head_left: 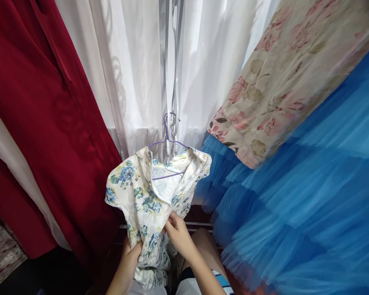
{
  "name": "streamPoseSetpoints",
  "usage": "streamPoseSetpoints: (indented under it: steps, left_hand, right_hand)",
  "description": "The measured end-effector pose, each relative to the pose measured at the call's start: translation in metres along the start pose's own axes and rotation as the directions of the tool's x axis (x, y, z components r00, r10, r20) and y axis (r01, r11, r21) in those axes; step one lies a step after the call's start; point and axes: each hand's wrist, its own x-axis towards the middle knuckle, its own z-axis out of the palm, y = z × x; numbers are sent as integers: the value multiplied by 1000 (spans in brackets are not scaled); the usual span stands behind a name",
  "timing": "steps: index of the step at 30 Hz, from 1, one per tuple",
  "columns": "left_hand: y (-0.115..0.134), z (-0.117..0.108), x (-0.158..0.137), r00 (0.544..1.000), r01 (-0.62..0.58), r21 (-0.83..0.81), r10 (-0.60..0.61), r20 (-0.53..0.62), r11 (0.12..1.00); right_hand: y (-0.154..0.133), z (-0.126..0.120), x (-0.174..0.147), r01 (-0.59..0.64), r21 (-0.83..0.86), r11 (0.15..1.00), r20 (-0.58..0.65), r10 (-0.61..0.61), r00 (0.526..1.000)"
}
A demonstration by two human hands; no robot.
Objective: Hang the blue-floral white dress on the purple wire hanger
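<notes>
Floral garment [149, 200]: on the purple hanger [167, 138], ahead of both hands; long axis runs away from me.
Left hand [132, 250]: gripping its left side.
Right hand [178, 235]: pinching the front, nearer the neckline.
Count: I log one garment, one hanger, two hands.

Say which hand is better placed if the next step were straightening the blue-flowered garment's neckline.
Probably the right hand: its fingers pinch the blue-flowered garment just below the bottom of the V-shaped neckline. The left hand holds the garment's side lower down, farther from that neckline.
</notes>
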Motion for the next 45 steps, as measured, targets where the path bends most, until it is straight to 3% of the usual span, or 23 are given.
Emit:
streamPoseSetpoints:
  steps: [5, 12, 15, 17, 18, 20, 21, 22, 23, 25, 27, 31, 34, 37, 41, 45]
  left_hand:
    - [11, 0, -7, 996, -12, 25, 10, 93, 1000]
    - [11, 6, -8, 993, -13, 34, 9, 115, 999]
    - [2, -9, 9, 999, 43, 110, -44, 2, 993]
    - [-2, -19, 21, 984, -80, 188, 107, -139, 979]
    - [-3, -21, 25, 944, -205, 242, 257, -208, 948]
    - [-3, -18, 26, 765, -471, 379, 582, -274, 797]
    - [-3, -12, 23, 682, -556, 446, 691, -238, 702]
    - [-3, -3, 18, 661, -599, 495, 738, -138, 629]
    - [-5, 8, 12, 693, -620, 517, 721, 8, 590]
    - [-9, 33, 0, 779, -620, 494, 553, 296, 609]
    - [-15, 54, -7, 819, -562, 459, 387, 423, 688]
    - [-24, 68, -7, 842, -509, 405, 340, 420, 760]
    - [-22, 62, -2, 811, -551, 455, 320, 490, 700]
    - [-13, 55, 4, 802, -577, 549, 293, 520, 605]
    - [-8, 48, 19, 789, -602, 633, 238, 566, 487]
    - [-9, 44, 39, 767, -615, 612, 196, 612, 497]
  right_hand:
    - [6, -5, -4, -19, 19, 1000, -84, 21, 996]
    - [1, -11, -8, 41, 109, 993, -44, -36, 998]
    - [2, -16, -10, -61, 182, 981, 13, 59, 998]
    - [3, -22, -15, -136, 207, 969, 52, 128, 990]
    - [2, -25, -18, -147, 198, 969, 46, 141, 989]
    - [0, -29, -25, -126, 140, 982, -1, 127, 992]
    - [-3, -30, -28, -115, 104, 988, -22, 118, 993]
    - [-6, -30, -31, -114, 72, 991, -30, 117, 993]
    - [-10, -28, -33, -122, 46, 991, -23, 124, 992]
    - [-17, -24, -36, -147, 31, 989, 12, 147, 989]
    - [-22, -18, -37, -178, 60, 982, 47, 176, 983]
    - [-33, -17, -28, -233, 129, 964, 55, 228, 972]
    - [-58, -28, 1, -172, 157, 972, -13, 176, 984]
    - [-101, -38, 49, -21, 193, 981, -105, 42, 994]
    - [-154, -31, 109, 111, 254, 961, -129, -80, 988]
    - [-170, -24, 121, 167, 326, 931, -158, -120, 980]
